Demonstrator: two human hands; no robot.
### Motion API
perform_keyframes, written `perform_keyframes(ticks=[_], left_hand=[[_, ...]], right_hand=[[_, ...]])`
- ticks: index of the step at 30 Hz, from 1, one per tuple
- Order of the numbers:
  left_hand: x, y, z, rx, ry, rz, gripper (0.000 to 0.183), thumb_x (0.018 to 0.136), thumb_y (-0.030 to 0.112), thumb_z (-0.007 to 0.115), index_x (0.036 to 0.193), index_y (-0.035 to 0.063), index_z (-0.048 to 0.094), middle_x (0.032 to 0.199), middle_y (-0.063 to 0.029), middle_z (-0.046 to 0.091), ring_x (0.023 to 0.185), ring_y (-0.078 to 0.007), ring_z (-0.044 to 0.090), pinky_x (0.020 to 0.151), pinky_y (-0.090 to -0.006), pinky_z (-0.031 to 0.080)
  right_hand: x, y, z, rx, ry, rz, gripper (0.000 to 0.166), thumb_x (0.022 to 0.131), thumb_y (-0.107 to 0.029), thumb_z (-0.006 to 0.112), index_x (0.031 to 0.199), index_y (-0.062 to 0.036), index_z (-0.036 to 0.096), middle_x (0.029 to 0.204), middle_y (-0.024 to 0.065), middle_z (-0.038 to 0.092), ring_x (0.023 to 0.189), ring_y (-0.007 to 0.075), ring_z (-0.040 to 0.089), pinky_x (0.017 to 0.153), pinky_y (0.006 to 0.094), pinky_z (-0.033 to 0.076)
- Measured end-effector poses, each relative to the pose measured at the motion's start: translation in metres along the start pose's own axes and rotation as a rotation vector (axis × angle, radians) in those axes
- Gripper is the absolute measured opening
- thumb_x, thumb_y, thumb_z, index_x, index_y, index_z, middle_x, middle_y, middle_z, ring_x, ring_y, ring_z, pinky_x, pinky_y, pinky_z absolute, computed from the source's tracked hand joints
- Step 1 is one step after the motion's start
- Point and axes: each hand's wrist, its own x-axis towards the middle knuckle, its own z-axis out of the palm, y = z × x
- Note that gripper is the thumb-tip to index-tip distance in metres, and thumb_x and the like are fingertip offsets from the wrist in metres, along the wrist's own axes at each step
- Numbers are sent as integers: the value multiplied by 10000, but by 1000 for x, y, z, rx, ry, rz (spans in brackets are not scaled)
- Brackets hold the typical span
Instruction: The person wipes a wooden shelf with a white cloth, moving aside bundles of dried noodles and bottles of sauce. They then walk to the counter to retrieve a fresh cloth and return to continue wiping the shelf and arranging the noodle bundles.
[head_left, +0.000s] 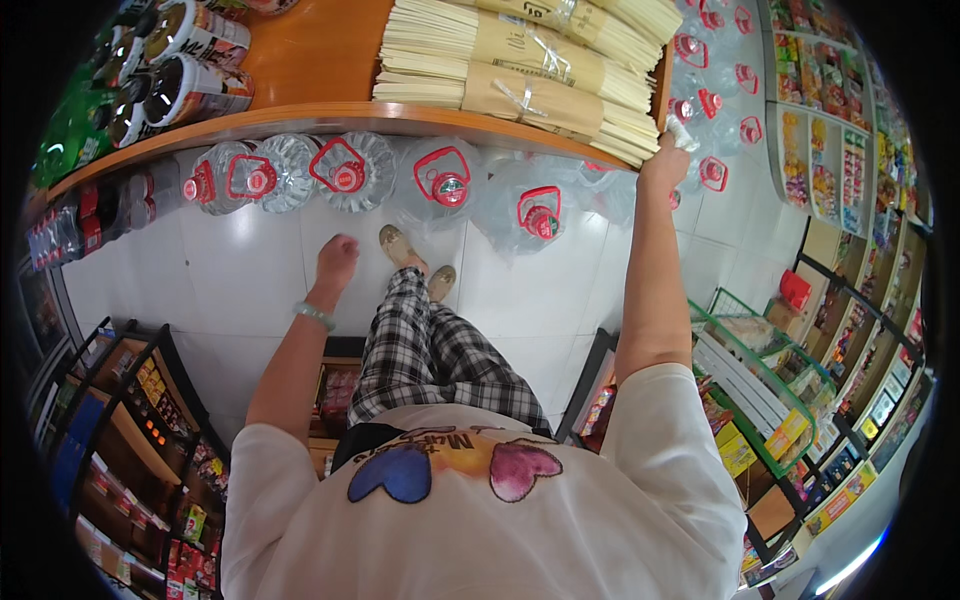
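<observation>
My right hand (663, 163) is at the right corner of a wooden display table (315, 112), with a crumpled white cloth or tissue (681, 135) at its fingers against the table's side. Bundles of dried noodle sticks in paper bands (525, 97) lie on the tabletop just left of it. My left hand (337, 259) hangs over the tiled floor, fingers curled, with nothing seen in it. In front of it, large clear water bottles with red handles (349, 176) stand along the table's foot.
Jars with dark contents (196, 90) and green bottles (71, 142) stand on the table's left. More water bottles (712, 101) are beyond its right end. Snack shelves (825, 150) and a green wire rack (750, 382) are at the right; dark-framed shelves (135, 450) stand at the lower left.
</observation>
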Motion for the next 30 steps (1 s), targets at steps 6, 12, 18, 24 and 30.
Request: perform_keyframes(ticks=[6,12,18,24,30], left_hand=[[76,66,78,244,45,517,238,854,101,495,1069,30,569,1011,-198,619,987,-359,577,831,-424,471],[159,113,140,336,200,622,301,827,106,519,1114,16,528,1037,-222,607,988,-371,572,832,-440,472],[135,149,146,488,-228,283,367,797,342,576,1022,54,609,991,-199,635,924,-371,599,804,-439,489],[89,122,177,585,-242,185,357,795,307,538,1060,77,602,1114,-179,613,1009,-362,594,859,-428,482],[47,104,173,500,-297,163,334,775,163,543,1093,68,584,1117,-200,593,1050,-378,570,893,-447,460]], right_hand=[[-10,-19,0,155,4,-23,365,822,-293,519,943,19,663,840,222,654,759,343,606,715,427,435],[5,4,19,237,41,-134,304,827,-229,528,935,27,651,797,166,650,727,245,588,700,371,440],[-5,-14,7,74,35,68,255,818,-215,519,971,-82,674,927,178,664,844,354,625,752,413,475],[-2,-16,11,-9,37,79,261,814,-243,537,981,-98,676,957,187,661,905,382,620,781,442,487],[3,-14,5,-9,95,116,270,811,-268,556,973,-87,675,945,194,664,886,382,628,770,449,489]])
